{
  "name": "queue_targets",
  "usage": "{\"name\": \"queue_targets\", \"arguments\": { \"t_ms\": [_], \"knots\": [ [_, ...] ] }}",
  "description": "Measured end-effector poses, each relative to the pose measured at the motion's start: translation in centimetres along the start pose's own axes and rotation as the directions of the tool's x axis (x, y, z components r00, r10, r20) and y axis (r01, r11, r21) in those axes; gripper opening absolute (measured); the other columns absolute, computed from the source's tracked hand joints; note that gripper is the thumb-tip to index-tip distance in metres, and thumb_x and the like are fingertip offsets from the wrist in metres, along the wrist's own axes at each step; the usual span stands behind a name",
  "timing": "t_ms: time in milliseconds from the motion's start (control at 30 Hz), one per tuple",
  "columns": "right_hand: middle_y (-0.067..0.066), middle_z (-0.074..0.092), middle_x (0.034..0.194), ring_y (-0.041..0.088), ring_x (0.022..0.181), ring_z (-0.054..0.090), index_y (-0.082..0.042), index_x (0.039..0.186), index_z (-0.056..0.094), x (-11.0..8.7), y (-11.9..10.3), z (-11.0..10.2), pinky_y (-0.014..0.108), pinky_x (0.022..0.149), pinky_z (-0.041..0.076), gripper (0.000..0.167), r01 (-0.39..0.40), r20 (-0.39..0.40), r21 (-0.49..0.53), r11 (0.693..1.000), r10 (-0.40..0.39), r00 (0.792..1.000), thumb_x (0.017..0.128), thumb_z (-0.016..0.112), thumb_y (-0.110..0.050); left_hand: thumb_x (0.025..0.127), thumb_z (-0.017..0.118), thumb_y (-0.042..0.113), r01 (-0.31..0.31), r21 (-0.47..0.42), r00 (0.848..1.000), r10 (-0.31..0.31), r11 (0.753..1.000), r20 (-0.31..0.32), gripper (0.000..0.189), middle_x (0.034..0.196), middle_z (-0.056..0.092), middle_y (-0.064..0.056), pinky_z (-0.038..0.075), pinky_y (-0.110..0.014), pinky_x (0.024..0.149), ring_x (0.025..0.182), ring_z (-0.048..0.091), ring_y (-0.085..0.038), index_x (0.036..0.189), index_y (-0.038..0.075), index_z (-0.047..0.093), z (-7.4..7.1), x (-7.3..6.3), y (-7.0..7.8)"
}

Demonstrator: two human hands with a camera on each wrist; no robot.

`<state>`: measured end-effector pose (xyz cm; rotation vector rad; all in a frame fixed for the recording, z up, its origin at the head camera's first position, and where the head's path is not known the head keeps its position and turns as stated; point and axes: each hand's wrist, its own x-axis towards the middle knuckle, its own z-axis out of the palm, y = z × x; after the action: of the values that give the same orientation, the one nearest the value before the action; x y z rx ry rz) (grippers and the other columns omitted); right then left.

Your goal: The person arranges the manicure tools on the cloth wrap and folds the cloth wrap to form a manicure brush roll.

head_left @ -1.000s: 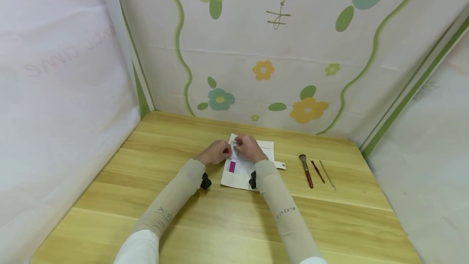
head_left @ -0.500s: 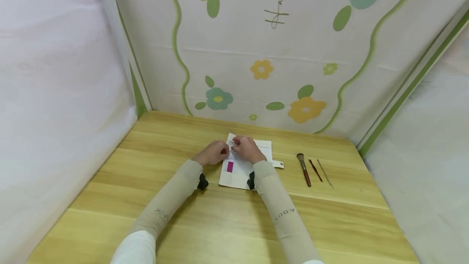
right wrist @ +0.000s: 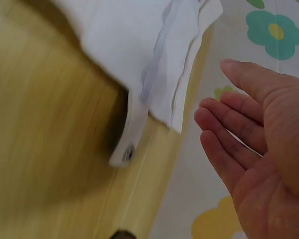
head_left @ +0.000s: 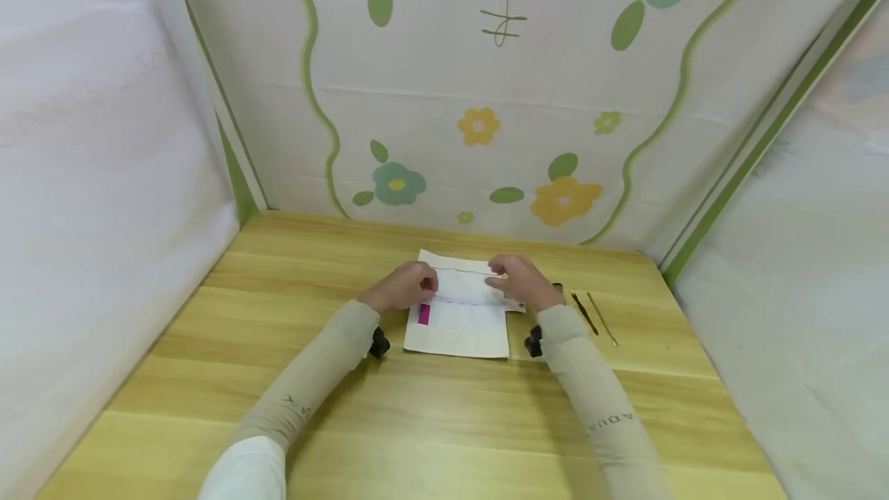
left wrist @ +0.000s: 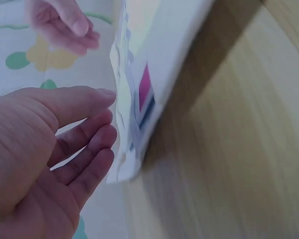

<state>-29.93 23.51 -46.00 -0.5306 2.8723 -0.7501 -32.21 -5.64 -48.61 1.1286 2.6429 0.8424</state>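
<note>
A white fold-out case point(head_left: 458, 342) lies spread on the table, with a magenta patch point(head_left: 424, 314) near its left edge. A gathered band point(right wrist: 157, 64) crosses its middle, and a strap with a metal snap point(right wrist: 127, 152) sticks out on the right. My left hand point(head_left: 400, 286) is at the left edge, its bent fingertips point(left wrist: 105, 134) right by the white layers and a gap between thumb and fingers. Just off the upper right part, my right hand point(head_left: 522, 282) hovers with loosely extended fingers point(right wrist: 217, 117) and nothing between them.
To the right of the case lie a slim dark brown tool point(head_left: 585, 313) and a thin metal stick point(head_left: 602, 319). The dark tip of a brush point(head_left: 558, 286) peeks out behind my right wrist. A flower-printed curtain point(head_left: 430, 99) stands behind the wooden table point(head_left: 417, 423).
My right hand has moved right, from beside the left hand to the case's right side, uncovering its middle. The left hand stays at the left edge. The head view has shifted slightly.
</note>
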Motion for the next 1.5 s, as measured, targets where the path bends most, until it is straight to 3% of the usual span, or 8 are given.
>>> {"name": "queue_targets", "arguments": {
  "t_ms": [367,500,733,1100,1167,1267,1367,1500],
  "knots": [
    [0.027,0.067,0.135,0.042,0.123,0.066,0.006,0.139,0.062,-6.1,4.3,-4.4,0.057,0.105,0.054,0.047,-0.053,0.018,-0.064,0.997,0.055,0.998,0.103,0.070,-0.023,0.098,0.067,0.001,-0.026,0.082,0.999,0.022,0.996,0.050,0.011,0.090,0.070,-0.003,0.053,-0.029,0.082,0.084,0.056,-0.015,0.090,0.006,0.074,0.2,-0.3,0.4],
    [0.022,0.071,0.131,0.039,0.120,0.068,0.003,0.137,0.065,-7.9,5.7,-4.9,0.056,0.101,0.056,0.046,-0.078,0.010,-0.072,0.994,0.079,0.997,0.104,0.070,-0.028,0.097,0.068,0.001,-0.029,0.102,0.999,0.024,0.994,0.046,0.010,0.089,0.067,-0.003,0.052,-0.030,0.082,0.084,0.055,-0.016,0.090,0.005,0.073,0.4,-0.4,0.3],
    [0.025,0.070,0.130,0.041,0.119,0.067,0.007,0.140,0.061,-10.1,7.2,-4.7,0.056,0.099,0.057,0.046,-0.158,-0.056,-0.019,0.987,0.156,0.986,0.105,0.067,-0.024,0.097,0.068,0.001,-0.055,0.127,0.998,0.049,0.990,0.045,0.008,0.097,0.069,-0.006,0.054,-0.032,0.089,0.088,0.056,-0.016,0.096,0.003,0.076,0.9,-0.2,0.7],
    [0.022,0.076,0.113,0.036,0.104,0.073,0.009,0.126,0.069,-9.9,9.1,-1.9,0.051,0.088,0.061,0.044,-0.259,-0.139,-0.017,0.966,0.254,0.957,0.098,0.076,-0.024,0.097,0.070,0.001,-0.030,0.123,0.999,0.025,0.992,0.043,0.006,0.097,0.070,-0.007,0.057,-0.035,0.090,0.089,0.059,-0.017,0.096,0.002,0.076,1.4,-0.1,0.9],
    [0.019,0.076,0.101,0.031,0.091,0.072,0.007,0.115,0.074,-9.7,9.1,-1.8,0.049,0.080,0.061,0.036,-0.269,-0.144,-0.022,0.963,0.263,0.954,0.097,0.077,-0.024,0.097,0.070,0.001,-0.022,0.116,0.999,0.017,0.993,0.046,0.006,0.097,0.071,-0.007,0.057,-0.035,0.091,0.090,0.060,-0.017,0.096,0.003,0.076,1.4,0.1,0.9],
    [0.003,0.058,0.068,0.016,0.062,0.053,-0.001,0.085,0.073,-9.0,9.1,-2.0,0.037,0.060,0.050,0.027,-0.295,-0.135,-0.012,0.956,0.290,0.947,0.097,0.077,-0.024,0.098,0.070,0.001,-0.007,0.108,0.999,0.002,0.994,0.049,0.006,0.098,0.072,-0.007,0.058,-0.035,0.091,0.090,0.060,-0.017,0.096,0.003,0.076,1.4,0.2,0.9],
    [-0.004,0.032,0.054,0.014,0.051,0.029,-0.008,0.065,0.062,-8.4,9.1,-2.5,0.032,0.054,0.033,0.038,-0.330,-0.117,-0.001,0.944,0.328,0.937,0.097,0.077,-0.022,0.097,0.071,0.001,-0.001,0.092,0.999,-0.003,0.996,0.044,0.006,0.097,0.074,-0.007,0.058,-0.034,0.090,0.089,0.061,-0.017,0.094,0.004,0.076,1.4,0.5,0.8],
    [-0.008,0.034,0.048,0.012,0.049,0.030,-0.009,0.060,0.064,-7.6,9.1,-3.0,0.030,0.054,0.034,0.040,-0.389,-0.098,-0.016,0.921,0.386,0.917,0.095,0.079,-0.022,0.097,0.071,0.001,0.000,0.068,0.999,-0.004,0.998,0.048,0.006,0.096,0.074,-0.006,0.058,-0.033,0.088,0.087,0.060,-0.016,0.094,0.004,0.075,1.4,0.6,0.6]
  ]
}}
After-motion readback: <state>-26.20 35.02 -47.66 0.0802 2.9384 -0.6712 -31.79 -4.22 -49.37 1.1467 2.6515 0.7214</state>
